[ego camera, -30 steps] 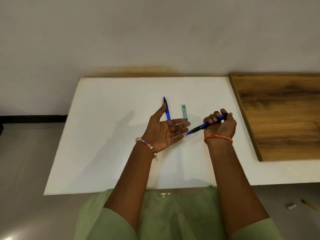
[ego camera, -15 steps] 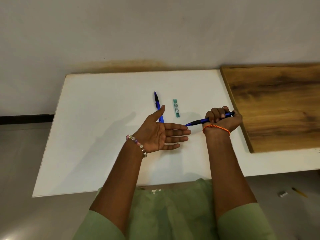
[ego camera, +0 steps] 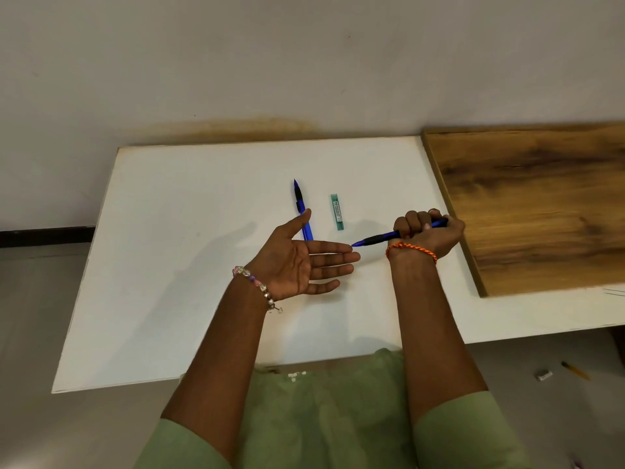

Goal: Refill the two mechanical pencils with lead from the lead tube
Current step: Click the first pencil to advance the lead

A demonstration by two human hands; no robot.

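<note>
Both forearms reach forward over the white bench (ego camera: 189, 265) from green sleeves. The left hand (ego camera: 297, 265) is held palm up above the bench, fingers straight and spread slightly, thumb raised; it holds nothing, and a beaded bracelet (ego camera: 257, 286) circles its wrist. The right hand (ego camera: 427, 233) is curled into a fist round the blue barrel of a mechanical pencil (ego camera: 389, 236), gripping it near the back end so that the black grip section and blue tip stick out to the left, the tip just at the left hand's index fingertip; whether they touch cannot be told. An orange braided cord (ego camera: 411, 250) is tied round the right wrist. Two mechanical pencils are in view: the held one, and a second pencil (ego camera: 301, 208) lying flat on the bench, tip pointing away from the person, its near end hidden behind the left thumb. One lead tube (ego camera: 338, 211), green with a white label, lies flat on the bench just to the right of the second pencil, roughly parallel to it and apart from both hands. A wooden board (ego camera: 541, 204) covers the bench's right side. On the floor at lower right lie one small grey object (ego camera: 543, 375) and one yellow pencil (ego camera: 575, 369).
</note>
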